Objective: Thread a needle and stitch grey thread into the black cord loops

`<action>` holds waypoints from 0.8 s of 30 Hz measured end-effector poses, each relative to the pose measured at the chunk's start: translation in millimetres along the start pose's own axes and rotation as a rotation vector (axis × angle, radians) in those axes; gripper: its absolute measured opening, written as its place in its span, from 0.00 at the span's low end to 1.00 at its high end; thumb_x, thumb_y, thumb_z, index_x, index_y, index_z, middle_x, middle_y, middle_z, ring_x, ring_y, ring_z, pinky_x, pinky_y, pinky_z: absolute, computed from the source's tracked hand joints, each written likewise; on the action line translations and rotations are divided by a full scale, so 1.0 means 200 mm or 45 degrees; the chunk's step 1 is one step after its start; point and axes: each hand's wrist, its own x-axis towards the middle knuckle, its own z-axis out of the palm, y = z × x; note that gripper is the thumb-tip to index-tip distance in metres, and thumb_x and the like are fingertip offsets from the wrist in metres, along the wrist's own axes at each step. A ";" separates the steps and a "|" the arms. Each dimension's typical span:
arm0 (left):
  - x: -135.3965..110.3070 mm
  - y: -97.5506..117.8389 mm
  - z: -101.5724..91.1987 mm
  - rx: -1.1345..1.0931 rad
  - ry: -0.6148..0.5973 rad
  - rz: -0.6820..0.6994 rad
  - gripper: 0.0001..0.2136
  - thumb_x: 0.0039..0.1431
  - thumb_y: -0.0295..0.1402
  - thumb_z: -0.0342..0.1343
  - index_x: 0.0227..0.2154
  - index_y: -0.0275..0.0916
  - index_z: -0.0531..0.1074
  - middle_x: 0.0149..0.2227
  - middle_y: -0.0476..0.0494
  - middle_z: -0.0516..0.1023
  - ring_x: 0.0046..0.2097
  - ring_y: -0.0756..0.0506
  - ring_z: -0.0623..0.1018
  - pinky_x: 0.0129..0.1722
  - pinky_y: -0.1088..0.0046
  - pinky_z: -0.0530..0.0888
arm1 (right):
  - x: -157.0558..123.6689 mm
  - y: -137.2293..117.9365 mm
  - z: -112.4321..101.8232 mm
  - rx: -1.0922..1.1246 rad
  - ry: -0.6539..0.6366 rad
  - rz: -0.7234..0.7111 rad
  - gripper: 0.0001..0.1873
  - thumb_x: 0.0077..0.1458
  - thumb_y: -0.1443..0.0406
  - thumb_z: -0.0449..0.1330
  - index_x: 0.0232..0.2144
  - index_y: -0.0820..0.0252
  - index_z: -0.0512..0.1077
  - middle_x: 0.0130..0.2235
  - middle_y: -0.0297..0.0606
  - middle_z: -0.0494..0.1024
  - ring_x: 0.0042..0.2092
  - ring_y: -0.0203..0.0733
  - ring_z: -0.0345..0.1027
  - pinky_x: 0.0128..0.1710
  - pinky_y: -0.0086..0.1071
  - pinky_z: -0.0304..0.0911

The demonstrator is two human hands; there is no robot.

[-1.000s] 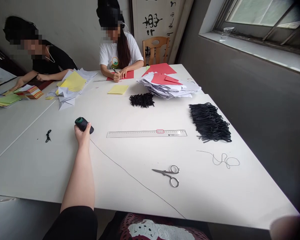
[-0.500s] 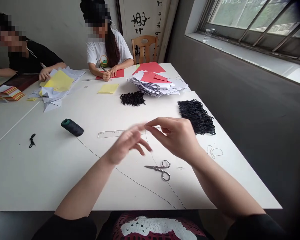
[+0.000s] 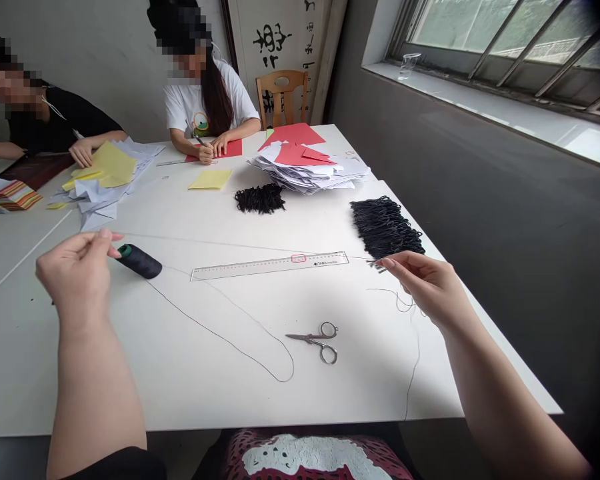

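Note:
My left hand (image 3: 77,273) is raised at the left, fingers pinched on a thin black thread (image 3: 240,243) that runs taut across to my right hand (image 3: 423,283), which pinches its other end. Just behind my left hand a dark thread spool (image 3: 139,261) with a green end lies on its side. A clear plastic ruler (image 3: 270,265) lies flat under the stretched thread. More thread loops loosely over the white table (image 3: 190,380) in front of me, passing beside small silver scissors (image 3: 316,339).
A pile of black cords (image 3: 384,227) lies right of the ruler, a smaller black bundle (image 3: 259,198) behind it. A stack of white and red paper (image 3: 307,167) sits further back. Two other people work with coloured paper (image 3: 107,167) at the far side. A wooden chair (image 3: 281,97) stands behind.
My hands, close together over the ruler half a second ago, have spread wide apart, drawing the thread taut. A second ago my left hand was on the spool.

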 end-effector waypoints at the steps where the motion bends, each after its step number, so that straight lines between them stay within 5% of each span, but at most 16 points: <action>1: 0.00 -0.01 -0.04 0.391 -0.055 -0.059 0.12 0.58 0.42 0.55 0.32 0.39 0.77 0.34 0.47 0.79 0.45 0.35 0.76 0.39 0.56 0.70 | 0.00 0.02 0.00 -0.028 0.012 0.021 0.23 0.54 0.47 0.59 0.31 0.63 0.76 0.18 0.28 0.51 0.19 0.28 0.42 0.16 0.26 0.39; 3: -0.05 0.02 -0.06 0.944 -0.259 -0.180 0.20 0.57 0.44 0.54 0.46 0.35 0.75 0.42 0.36 0.78 0.51 0.22 0.71 0.41 0.43 0.68 | 0.00 0.04 0.04 -0.094 -0.018 -0.018 0.23 0.54 0.48 0.58 0.31 0.63 0.76 0.17 0.28 0.54 0.19 0.28 0.43 0.17 0.26 0.40; 5: -0.15 0.10 -0.02 1.076 -0.363 -0.080 0.26 0.60 0.41 0.49 0.57 0.32 0.66 0.50 0.27 0.73 0.51 0.20 0.71 0.41 0.40 0.68 | 0.00 0.02 0.11 -0.158 -0.106 -0.125 0.21 0.56 0.50 0.57 0.30 0.62 0.75 0.16 0.29 0.56 0.19 0.29 0.44 0.18 0.27 0.41; 8: -0.37 0.25 0.13 0.622 -0.422 0.196 0.23 0.60 0.36 0.48 0.57 0.38 0.67 0.52 0.34 0.73 0.46 0.32 0.76 0.43 0.50 0.73 | -0.01 -0.06 0.26 -0.195 -0.250 -0.308 0.15 0.58 0.56 0.56 0.31 0.61 0.76 0.17 0.30 0.61 0.19 0.29 0.48 0.20 0.26 0.46; 12: -0.64 0.33 0.38 -0.244 -1.437 -0.070 0.25 0.53 0.40 0.60 0.54 0.40 0.70 0.39 0.41 0.80 0.35 0.43 0.79 0.35 0.67 0.78 | -0.08 -0.13 0.44 -0.126 -0.431 -0.504 0.12 0.60 0.61 0.55 0.32 0.61 0.75 0.25 0.35 0.72 0.23 0.29 0.56 0.24 0.25 0.52; 14: -0.70 0.29 0.46 -0.456 -1.612 -0.190 0.19 0.49 0.40 0.64 0.44 0.37 0.77 0.37 0.41 0.80 0.38 0.43 0.79 0.40 0.68 0.77 | -0.10 -0.13 0.49 -0.080 -0.499 -0.516 0.13 0.60 0.61 0.54 0.29 0.62 0.74 0.24 0.34 0.70 0.23 0.30 0.55 0.24 0.25 0.52; 17: -0.64 0.17 0.49 -0.447 -1.533 -0.323 0.14 0.49 0.42 0.63 0.31 0.34 0.79 0.28 0.41 0.79 0.31 0.45 0.79 0.36 0.69 0.78 | -0.09 -0.09 0.49 -0.018 -0.547 -0.362 0.15 0.60 0.58 0.54 0.29 0.61 0.74 0.20 0.30 0.63 0.22 0.30 0.50 0.23 0.25 0.48; 19: -0.53 0.10 0.45 -0.264 -1.376 -0.248 0.13 0.51 0.42 0.62 0.29 0.35 0.78 0.26 0.42 0.78 0.28 0.45 0.78 0.30 0.70 0.77 | -0.06 -0.05 0.46 0.045 -0.512 -0.222 0.17 0.58 0.54 0.55 0.30 0.61 0.74 0.19 0.29 0.59 0.22 0.30 0.47 0.22 0.26 0.45; 22: -0.40 0.09 0.36 0.223 -0.862 0.067 0.09 0.55 0.38 0.58 0.29 0.39 0.78 0.32 0.42 0.80 0.30 0.44 0.77 0.29 0.69 0.75 | -0.01 0.00 0.39 0.164 -0.388 -0.058 0.21 0.56 0.49 0.56 0.29 0.62 0.73 0.19 0.29 0.56 0.22 0.30 0.45 0.21 0.26 0.43; 24: -0.41 0.15 0.27 0.331 -0.507 0.354 0.09 0.56 0.34 0.56 0.38 0.41 0.78 0.45 0.41 0.78 0.29 0.47 0.76 0.35 0.66 0.75 | 0.01 0.02 0.38 0.176 -0.314 -0.007 0.23 0.54 0.48 0.57 0.29 0.63 0.72 0.19 0.29 0.56 0.22 0.30 0.46 0.21 0.26 0.43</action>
